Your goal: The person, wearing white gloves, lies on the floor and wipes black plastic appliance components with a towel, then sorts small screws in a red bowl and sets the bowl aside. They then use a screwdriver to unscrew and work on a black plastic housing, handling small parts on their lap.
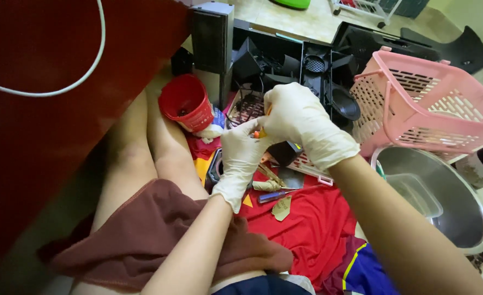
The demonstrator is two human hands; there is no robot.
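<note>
White-gloved, your left hand (pixel 241 155) and right hand (pixel 299 123) meet fingertip to fingertip, both pinched shut on a small orange piece (pixel 259 133) held between them above the red cloth (pixel 307 229), its long axis hidden by your fingers.

The pale tiled floor (pixel 301 22) carries a red cloth (pixel 307 224) at near centre, a steel basin (pixel 460 207) at right, a pink basket (pixel 432 104) behind it, and black plastic parts (pixel 285 60) farther back.
</note>
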